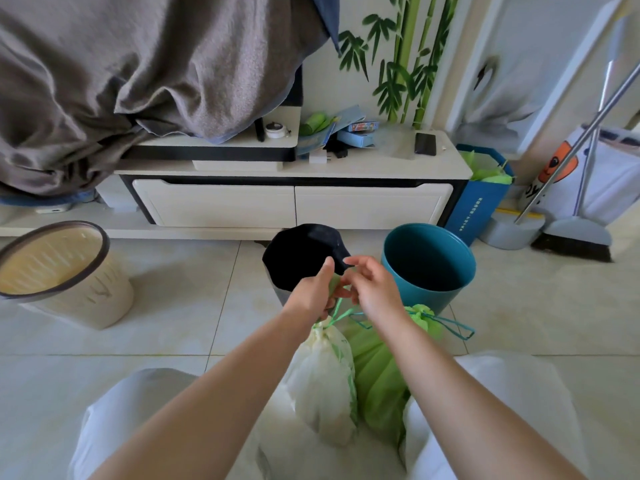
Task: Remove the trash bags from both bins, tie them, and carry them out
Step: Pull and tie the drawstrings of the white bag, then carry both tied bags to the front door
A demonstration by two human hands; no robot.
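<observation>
Pale trash bag [323,379] stands on the floor between the knees, touching a green bag [377,372]. Left hand [313,289] and right hand [372,289] both pinch its green drawstring [341,311]. Teal bin [429,265] and black bin [298,261] sit behind, unlined.

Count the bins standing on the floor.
4: a cream bin at left, a black bin behind the hands, a teal bin beside it, a blue bin by the cabinet.
</observation>
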